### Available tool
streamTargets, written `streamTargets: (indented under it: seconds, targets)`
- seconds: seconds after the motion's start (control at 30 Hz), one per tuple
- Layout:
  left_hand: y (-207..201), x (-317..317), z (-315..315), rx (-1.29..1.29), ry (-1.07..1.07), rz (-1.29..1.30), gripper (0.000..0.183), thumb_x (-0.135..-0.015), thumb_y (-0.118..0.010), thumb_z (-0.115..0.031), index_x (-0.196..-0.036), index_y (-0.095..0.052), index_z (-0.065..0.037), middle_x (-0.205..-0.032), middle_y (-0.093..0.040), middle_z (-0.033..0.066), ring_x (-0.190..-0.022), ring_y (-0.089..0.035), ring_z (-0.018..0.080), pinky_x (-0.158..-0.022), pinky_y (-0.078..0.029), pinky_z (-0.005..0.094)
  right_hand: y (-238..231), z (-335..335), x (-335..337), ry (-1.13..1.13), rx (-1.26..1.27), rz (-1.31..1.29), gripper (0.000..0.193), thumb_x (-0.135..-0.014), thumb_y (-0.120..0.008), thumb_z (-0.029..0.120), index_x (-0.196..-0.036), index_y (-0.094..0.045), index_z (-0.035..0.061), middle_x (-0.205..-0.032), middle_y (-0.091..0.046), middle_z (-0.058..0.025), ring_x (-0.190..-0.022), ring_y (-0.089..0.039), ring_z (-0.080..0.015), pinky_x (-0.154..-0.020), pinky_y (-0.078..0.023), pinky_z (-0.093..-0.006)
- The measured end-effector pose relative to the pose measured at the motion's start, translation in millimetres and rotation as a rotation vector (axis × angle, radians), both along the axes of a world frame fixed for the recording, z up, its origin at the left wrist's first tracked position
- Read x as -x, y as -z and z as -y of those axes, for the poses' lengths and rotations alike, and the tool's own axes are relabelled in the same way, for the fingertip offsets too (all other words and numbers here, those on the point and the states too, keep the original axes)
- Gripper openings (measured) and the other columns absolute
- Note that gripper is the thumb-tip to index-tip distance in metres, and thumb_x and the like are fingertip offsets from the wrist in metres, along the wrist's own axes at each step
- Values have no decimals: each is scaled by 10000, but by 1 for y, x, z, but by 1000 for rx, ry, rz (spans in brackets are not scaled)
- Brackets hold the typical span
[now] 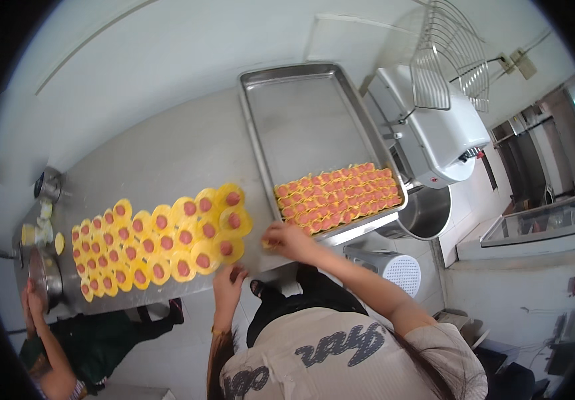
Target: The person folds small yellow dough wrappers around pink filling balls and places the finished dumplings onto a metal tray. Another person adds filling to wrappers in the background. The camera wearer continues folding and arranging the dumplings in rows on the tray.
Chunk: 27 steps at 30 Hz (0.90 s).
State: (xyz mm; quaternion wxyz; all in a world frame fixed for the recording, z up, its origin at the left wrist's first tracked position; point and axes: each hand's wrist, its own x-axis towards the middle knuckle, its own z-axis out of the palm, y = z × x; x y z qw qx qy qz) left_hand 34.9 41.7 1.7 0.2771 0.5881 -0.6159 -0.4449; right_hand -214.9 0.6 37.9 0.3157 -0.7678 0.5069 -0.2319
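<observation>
Over the table's front edge, my right hand [291, 241] has its fingers closed round a small dumpling [269, 246], mostly hidden by them, next to the tray's near left corner. My left hand [229, 277] is curled just in front of the wrappers, and whatever its fingers may hold does not show. To the left, round yellow wrappers [202, 260] overlap in rows, each with a lump of pink meat filling [226, 248] on it. Tight rows of open-topped dumplings [334, 197] fill the near end of the metal tray [255, 133].
A white mixer [427, 127] with a steel bowl [427, 212] stands right of the tray, wire guards [432, 73] above it. At far left a co-worker's hands [33, 300] are at a metal bowl [46, 280]. Below the tray sits a perforated stool [402, 273].
</observation>
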Motion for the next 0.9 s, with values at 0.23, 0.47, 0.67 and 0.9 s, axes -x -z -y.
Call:
streamTargets:
  seconds: [0.23, 0.47, 0.67, 0.9]
  targets:
    - [-2, -10, -28, 6, -44, 49, 162, -776, -704, 2, -927, -649, 22, -786, -675, 124, -688, -652, 185, -665, -520, 298, -46, 69, 233, 516, 167, -68, 379, -604, -751, -3, -973, -694, 63, -908, -650, -122, -825, -643, -301, -736, -523, -361]
    - [-10, 16, -51, -54, -86, 209, 159, -767, -697, 15, -918, -648, 25, -784, -674, 108, -712, -658, 169, -676, -505, 285, -1, 96, 329, 333, 39, -496, 286, -667, -617, -39, -928, -692, 51, -909, -638, -148, -843, -641, -335, -752, -522, -397]
    - [-10, 48, -59, -41, -75, 236, 149, -768, -685, 25, -909, -638, 34, -807, -673, 151, -702, -664, 240, -666, -511, 318, 13, 93, 337, 166, -9, -483, 257, -646, -615, -28, -878, -700, 42, -890, -643, -171, -870, -645, -351, -764, -527, -404]
    - [-13, 74, -59, -49, -65, 247, 149, -767, -685, 31, -904, -628, 34, -800, -668, 152, -695, -663, 242, -660, -512, 318, 3, 94, 338, 119, -129, -418, 312, -654, -590, -21, -949, -693, -6, -904, -659, -186, -873, -632, -360, -790, -516, -396]
